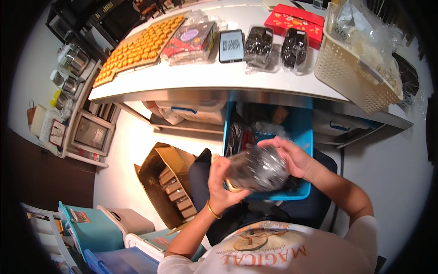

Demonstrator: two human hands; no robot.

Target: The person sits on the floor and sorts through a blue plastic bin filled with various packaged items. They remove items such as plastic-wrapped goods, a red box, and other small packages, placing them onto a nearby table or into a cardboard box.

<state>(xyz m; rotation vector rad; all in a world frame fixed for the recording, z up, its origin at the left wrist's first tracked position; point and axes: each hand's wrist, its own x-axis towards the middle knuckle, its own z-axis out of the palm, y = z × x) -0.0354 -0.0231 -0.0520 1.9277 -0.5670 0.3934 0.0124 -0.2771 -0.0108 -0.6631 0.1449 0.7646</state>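
Observation:
Both of my hands hold a dark bundle in shiny clear plastic (261, 167) above an open blue plastic bin (297, 196) at my lap. My left hand (219, 181), with a gold bangle at the wrist, grips the bundle's left end. On its right side my right hand (294, 156) grips the top corner. Some blur hides what the bundle contains. Inside the bin lie dark plastic bags (235, 133) and other clear wrapping (270, 128); the held bundle covers part of them.
On the white table (205, 77) are a tray of small orange pieces (140, 46), packaged goods (190, 41), a phone (231, 46), two dark wrapped packs (259, 46), a red box (294, 20) and a beige basket (345, 75). A cardboard box (178, 157) and lidded bins (92, 226) stand left.

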